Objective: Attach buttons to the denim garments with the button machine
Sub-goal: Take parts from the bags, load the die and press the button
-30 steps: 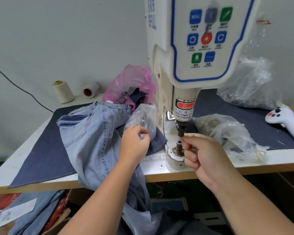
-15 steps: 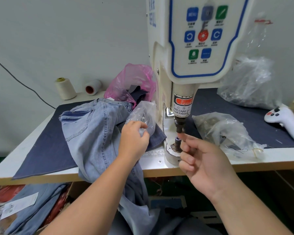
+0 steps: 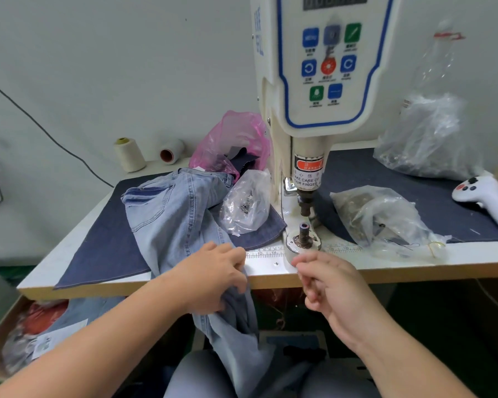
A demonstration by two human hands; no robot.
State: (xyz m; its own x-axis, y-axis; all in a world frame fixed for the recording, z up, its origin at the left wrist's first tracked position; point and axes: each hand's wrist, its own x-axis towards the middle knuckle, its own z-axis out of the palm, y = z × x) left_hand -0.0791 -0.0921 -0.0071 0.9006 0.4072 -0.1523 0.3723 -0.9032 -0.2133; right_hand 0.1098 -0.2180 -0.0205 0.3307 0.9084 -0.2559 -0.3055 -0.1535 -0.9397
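— What's nearest to you?

— The person's two hands, at the front edge of the tabletop (image 3: 184,285). The left hand (image 3: 213,278) has its fingers curled into the light blue jeans (image 3: 181,214), gripping the cloth where it spills over the edge. The right hand (image 3: 328,288) hangs just off the edge with fingers loosely curled; whether it has anything pinched, I cannot tell.

— And the jeans?

— Draped across a dark denim sheet (image 3: 107,239) on the left of the tabletop, one leg hanging down toward the person's lap.

— Where's the machine?

— The button machine (image 3: 322,81) stands right behind the right hand. Its round base (image 3: 302,244) with a short post sits near the front edge, the plunger straight above it and apart from it.

— Anything around it?

— A small clear bag (image 3: 247,205) lies on the jeans just left of the machine, a bigger clear bag (image 3: 385,216) to its right. Farther back, a pink bag (image 3: 230,139), two thread spools (image 3: 128,153), and a white controller (image 3: 483,196) at the far right.
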